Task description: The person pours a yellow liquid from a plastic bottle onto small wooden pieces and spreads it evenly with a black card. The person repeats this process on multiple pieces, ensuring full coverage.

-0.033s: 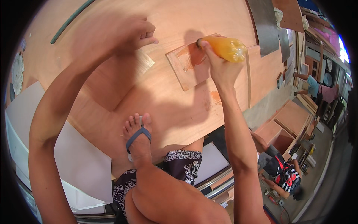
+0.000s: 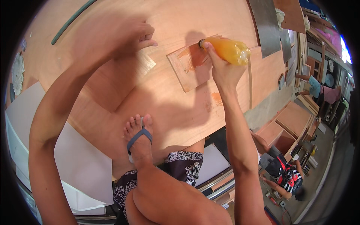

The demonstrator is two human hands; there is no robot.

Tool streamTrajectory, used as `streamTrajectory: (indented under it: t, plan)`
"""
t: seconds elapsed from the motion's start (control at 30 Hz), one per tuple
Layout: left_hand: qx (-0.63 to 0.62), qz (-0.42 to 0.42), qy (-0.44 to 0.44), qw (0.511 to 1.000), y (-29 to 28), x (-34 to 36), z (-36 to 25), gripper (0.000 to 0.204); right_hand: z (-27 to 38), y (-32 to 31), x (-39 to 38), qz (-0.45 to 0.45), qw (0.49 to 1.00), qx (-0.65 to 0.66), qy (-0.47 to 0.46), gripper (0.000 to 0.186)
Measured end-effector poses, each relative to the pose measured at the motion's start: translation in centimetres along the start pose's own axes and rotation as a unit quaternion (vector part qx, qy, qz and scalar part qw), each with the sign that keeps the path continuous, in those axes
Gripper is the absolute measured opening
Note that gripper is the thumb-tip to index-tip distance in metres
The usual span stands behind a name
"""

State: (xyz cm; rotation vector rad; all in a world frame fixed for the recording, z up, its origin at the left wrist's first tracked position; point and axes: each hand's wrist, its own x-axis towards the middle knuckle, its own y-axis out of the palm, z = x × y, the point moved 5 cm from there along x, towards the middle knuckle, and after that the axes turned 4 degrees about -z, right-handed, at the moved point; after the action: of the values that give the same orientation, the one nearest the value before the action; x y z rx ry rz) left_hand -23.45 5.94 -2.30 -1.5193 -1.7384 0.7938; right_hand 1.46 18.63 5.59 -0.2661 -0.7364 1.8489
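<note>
Over the worktop, a bottle held on its side

Right at the heart of the action, on the worktop (image 2: 232, 22), we have the right hand (image 2: 228, 71) closed firmly round a clear plastic bottle (image 2: 230, 52) of orange-yellow liquid! It's tipped well over, base out to the right, dark neck pointing left above a small wooden board (image 2: 195, 78). Look at that board: an orange smear (image 2: 186, 62) runs across its face, part of it in shadow. Is the neck touching the wood? From this angle I cannot tell. Another orange patch (image 2: 216, 98) sits on the worktop itself, just below the board.

Across to the left hand (image 2: 145, 35), well apart from the bottle: fingers curled in, thumb out to the right, and whether anything is tucked inside that curl I cannot tell. Its forearm crosses above a flat wooden panel (image 2: 116, 92), lying in deep shadow. Up at the top left lies a dark green strip (image 2: 71, 22).

Down low, a bare foot (image 2: 141, 152) in a blue-strapped sandal (image 2: 139, 138) is planted on the worktop, with white sheets (image 2: 82, 153) off to the left. Out on the right flank, dark sheets (image 2: 264, 30) lie by the edge, and a co-worker (image 2: 285, 172) bends near wooden boxes (image 2: 294, 120).
</note>
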Motion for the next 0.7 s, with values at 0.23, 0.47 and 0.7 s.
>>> streamTrajectory:
  t: [0.23,0.47,0.7]
  plan:
    - [-0.007,-0.050,0.017,0.999,0.2,-0.3,0.1,0.047,2.7,3.2,-3.7,0.077,0.974,-0.009,-0.214,0.031]
    - [0.034,-0.067,0.057,0.996,0.2,-0.5,-0.3,0.047,2.6,3.8,-3.5,0.081,0.985,-0.004,-0.152,0.034]
    - [0.050,0.056,0.021,0.997,0.0,0.0,-1.4,0.042,2.1,3.1,-3.3,0.094,0.993,-0.007,-0.077,0.029]
